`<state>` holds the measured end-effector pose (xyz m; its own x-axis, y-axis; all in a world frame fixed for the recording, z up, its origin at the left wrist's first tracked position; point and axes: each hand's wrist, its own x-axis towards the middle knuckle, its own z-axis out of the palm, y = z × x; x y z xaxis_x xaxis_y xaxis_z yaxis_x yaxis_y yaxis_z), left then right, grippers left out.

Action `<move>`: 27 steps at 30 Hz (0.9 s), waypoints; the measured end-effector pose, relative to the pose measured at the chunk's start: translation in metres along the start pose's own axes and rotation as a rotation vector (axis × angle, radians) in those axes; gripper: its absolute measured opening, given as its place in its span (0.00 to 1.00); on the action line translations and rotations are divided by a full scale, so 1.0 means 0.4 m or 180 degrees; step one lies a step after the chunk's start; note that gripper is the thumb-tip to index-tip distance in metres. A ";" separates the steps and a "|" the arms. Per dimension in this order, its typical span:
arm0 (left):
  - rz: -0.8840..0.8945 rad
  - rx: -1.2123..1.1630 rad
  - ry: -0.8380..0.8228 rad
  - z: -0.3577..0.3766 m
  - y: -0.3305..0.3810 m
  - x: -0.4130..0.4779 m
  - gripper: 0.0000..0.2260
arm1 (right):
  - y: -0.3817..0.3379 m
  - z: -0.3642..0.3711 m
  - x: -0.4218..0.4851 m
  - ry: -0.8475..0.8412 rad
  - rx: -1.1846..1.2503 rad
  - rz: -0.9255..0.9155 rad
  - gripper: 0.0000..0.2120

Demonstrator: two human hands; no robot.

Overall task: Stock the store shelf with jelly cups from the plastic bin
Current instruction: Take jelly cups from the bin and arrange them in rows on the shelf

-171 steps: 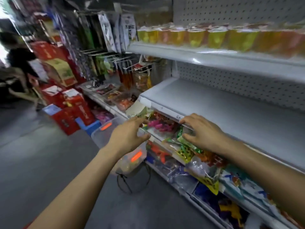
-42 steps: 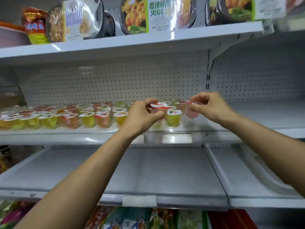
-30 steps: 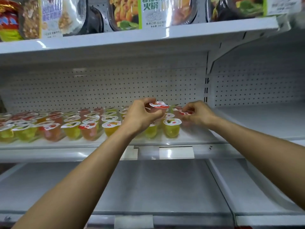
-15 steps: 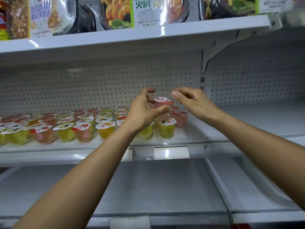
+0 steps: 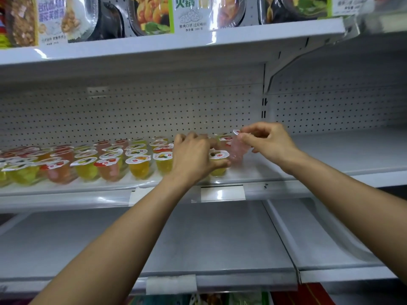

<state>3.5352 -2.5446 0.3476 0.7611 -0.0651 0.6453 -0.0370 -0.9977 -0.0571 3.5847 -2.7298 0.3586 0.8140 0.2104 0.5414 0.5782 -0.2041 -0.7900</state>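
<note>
The right hand pinches a tilted pink jelly cup by its rim over the shelf, presumably to extend the row, while the left hand grips the end yellow jelly cup in curled fingers to steady it.

The white middle shelf carries jelly cups in close rows, yellow, green and pink, running from 9 o'clock to the centre. At 12 o'clock the upper shelf bears packaged meals side by side, and a paper tag sits on the middle shelf's front rail
</note>
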 end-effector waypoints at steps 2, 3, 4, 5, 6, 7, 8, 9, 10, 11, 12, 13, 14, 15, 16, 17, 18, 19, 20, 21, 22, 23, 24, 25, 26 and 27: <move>0.0008 0.0094 -0.0028 0.007 0.000 0.001 0.24 | 0.001 0.003 -0.002 0.0075 0.0046 -0.0007 0.03; 0.0019 0.0115 -0.0058 0.009 0.000 0.002 0.23 | 0.002 0.004 -0.002 0.0095 0.0048 0.0016 0.03; 0.0018 0.0098 -0.0087 0.011 0.000 0.003 0.22 | 0.006 0.005 -0.002 0.0111 0.0003 0.0051 0.03; 0.0003 0.0027 -0.0116 0.011 0.000 0.003 0.20 | 0.012 0.006 -0.003 0.0099 -0.0092 0.0105 0.04; -0.0018 -0.0076 -0.0147 0.012 -0.001 0.004 0.19 | 0.019 0.006 -0.003 0.0042 -0.0217 0.0177 0.05; -0.0040 -0.0187 -0.0191 0.011 -0.004 0.005 0.17 | 0.025 0.006 -0.007 -0.0061 -0.0364 0.0236 0.06; -0.0064 -0.0281 -0.0245 0.008 -0.007 0.005 0.16 | 0.030 0.007 -0.012 -0.0179 -0.0516 0.0268 0.07; -0.0086 -0.0363 -0.0309 0.004 -0.010 0.005 0.15 | 0.032 0.009 -0.019 -0.0271 -0.0651 0.0290 0.07; -0.0106 -0.0433 -0.0372 -0.002 -0.014 0.006 0.14 | 0.034 0.010 -0.024 -0.0323 -0.0728 0.0309 0.07; -0.0128 -0.0491 -0.0434 -0.009 -0.016 0.008 0.14 | 0.034 0.011 -0.029 -0.0346 -0.0760 0.0327 0.07; -0.0142 -0.0531 -0.0493 -0.015 -0.019 0.009 0.14 | 0.033 0.012 -0.031 -0.0361 -0.0774 0.0337 0.07; -0.0138 -0.0546 -0.0545 -0.020 -0.022 0.011 0.14 | 0.029 0.014 -0.034 -0.0381 -0.0798 0.0337 0.07; -0.0116 -0.0546 -0.0587 -0.023 -0.024 0.012 0.13 | 0.026 0.016 -0.034 -0.0418 -0.0841 0.0325 0.06; -0.0088 -0.0536 -0.0616 -0.025 -0.024 0.013 0.13 | 0.022 0.018 -0.035 -0.0460 -0.0885 0.0311 0.05; -0.0062 -0.0523 -0.0638 -0.025 -0.024 0.014 0.13 | 0.021 0.021 -0.035 -0.0501 -0.0917 0.0297 0.05; -0.0039 -0.0510 -0.0652 -0.025 -0.024 0.014 0.13 | 0.020 0.022 -0.036 -0.0535 -0.0931 0.0278 0.05; -0.0024 -0.0507 -0.0662 -0.024 -0.023 0.014 0.13 | 0.017 0.024 -0.038 -0.0565 -0.0941 0.0270 0.06; -0.0018 -0.0516 -0.0672 -0.024 -0.023 0.013 0.13 | 0.015 0.026 -0.041 -0.0586 -0.0967 0.0272 0.06; -0.0016 -0.0528 -0.0689 -0.024 -0.023 0.011 0.14 | 0.015 0.027 -0.043 -0.0593 -0.1026 0.0272 0.06; -0.0011 -0.0536 -0.0712 -0.026 -0.022 0.010 0.14 | 0.015 0.028 -0.044 -0.0584 -0.1112 0.0260 0.06; -0.0003 -0.0531 -0.0737 -0.027 -0.021 0.008 0.14 | 0.014 0.029 -0.046 -0.0574 -0.1205 0.0245 0.07; 0.0015 -0.0512 -0.0749 -0.030 -0.021 0.006 0.15 | 0.014 0.029 -0.047 -0.0567 -0.1314 0.0212 0.08; 0.0039 -0.0487 -0.0735 -0.033 -0.019 0.002 0.15 | 0.014 0.029 -0.049 -0.0570 -0.1458 0.0157 0.11; 0.0062 -0.0476 -0.0689 -0.038 -0.018 -0.003 0.16 | 0.014 0.027 -0.052 -0.0576 -0.1636 0.0094 0.15; 0.0073 -0.0499 -0.0614 -0.045 -0.017 -0.012 0.17 | 0.013 0.022 -0.058 -0.0568 -0.1815 0.0043 0.19; 0.0069 -0.0563 -0.0516 -0.053 -0.017 -0.024 0.18 | 0.009 0.017 -0.067 -0.0523 -0.1941 -0.0027 0.22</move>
<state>3.5145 -2.5378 0.3579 0.8524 -0.0969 0.5138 -0.1565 -0.9849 0.0741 3.5648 -2.7298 0.3393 0.8180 0.3486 0.4575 0.5518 -0.6999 -0.4534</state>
